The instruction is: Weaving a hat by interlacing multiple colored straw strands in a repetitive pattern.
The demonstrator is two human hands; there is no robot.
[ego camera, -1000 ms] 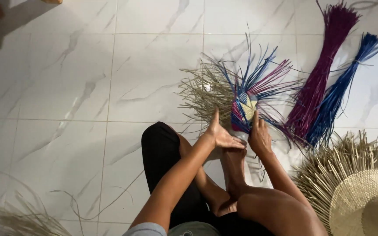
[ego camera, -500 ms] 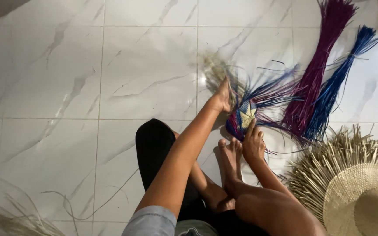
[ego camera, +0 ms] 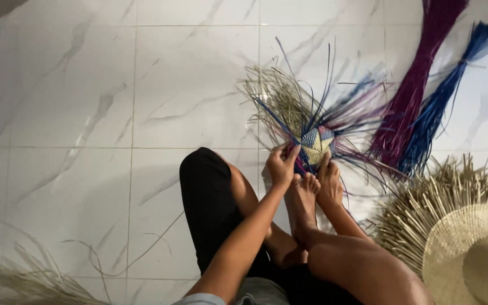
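Observation:
A small woven piece (ego camera: pixel 317 142) in blue, purple and natural straw lies on the tiled floor, with loose strands (ego camera: pixel 289 99) fanning up and outward from it. My left hand (ego camera: pixel 281 165) pinches strands at its lower left edge. My right hand (ego camera: pixel 329 179) holds its lower right edge with the fingers pressed on the weave. My bare foot (ego camera: pixel 306 189) rests between both hands, toes touching the piece's near edge.
A purple straw bundle (ego camera: pixel 419 79) and a blue one (ego camera: pixel 444 96) lie at the upper right. A straw hat (ego camera: pixel 464 237) with an unfinished fringed brim sits at the lower right. Loose natural straw (ego camera: pixel 29 279) lies at the lower left. My bent leg in black shorts (ego camera: pixel 210 203) fills the bottom centre.
My left hand reached up and left among the strands half a second ago and has come back to the woven piece's edge. My right hand stayed on the piece.

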